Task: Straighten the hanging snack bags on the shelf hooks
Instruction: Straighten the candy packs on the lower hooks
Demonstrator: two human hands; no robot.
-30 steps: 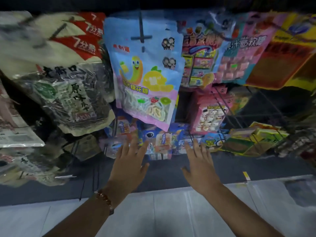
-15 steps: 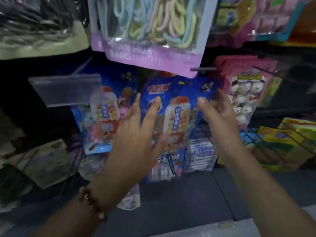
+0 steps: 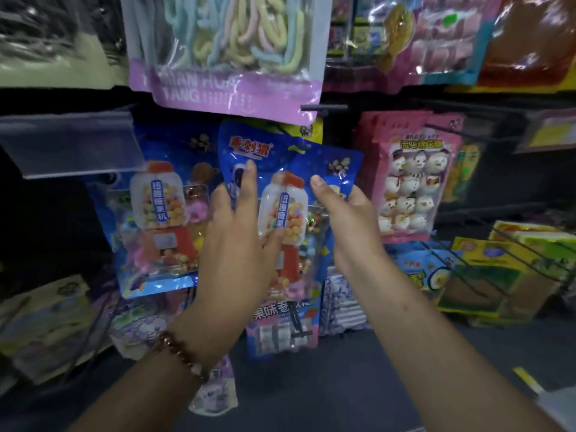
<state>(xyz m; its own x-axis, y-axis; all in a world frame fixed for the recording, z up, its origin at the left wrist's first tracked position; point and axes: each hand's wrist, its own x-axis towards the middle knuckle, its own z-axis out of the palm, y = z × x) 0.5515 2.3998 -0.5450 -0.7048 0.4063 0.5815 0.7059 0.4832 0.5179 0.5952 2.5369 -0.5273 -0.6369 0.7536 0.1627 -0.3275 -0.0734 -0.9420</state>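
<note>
A blue snack bag with a gumball-machine picture (image 3: pixel 288 188) hangs in the middle row, tilted. My left hand (image 3: pixel 237 241) lies flat on its left side, fingers spread over the front. My right hand (image 3: pixel 346 226) grips its right edge, thumb on the front. A second blue gumball bag (image 3: pixel 162 213) hangs just to the left. Above, a purple bag of pastel candy ropes (image 3: pixel 230 57) hangs on a black hook (image 3: pixel 324 108). A pink bag of snowman marshmallows (image 3: pixel 411 182) hangs to the right.
A clear price-tag holder (image 3: pixel 71 145) juts out at the left. Wire hooks and yellow-green packs (image 3: pixel 498 275) fill the lower right. More bags (image 3: pixel 280 325) hang on the row below my hands. The dark floor (image 3: pixel 343 385) lies beneath.
The view dropped from the top row to the middle row and moved closer. Both hands rose from below the shelf onto the blue gumball bag; the right hand now holds its edge.
</note>
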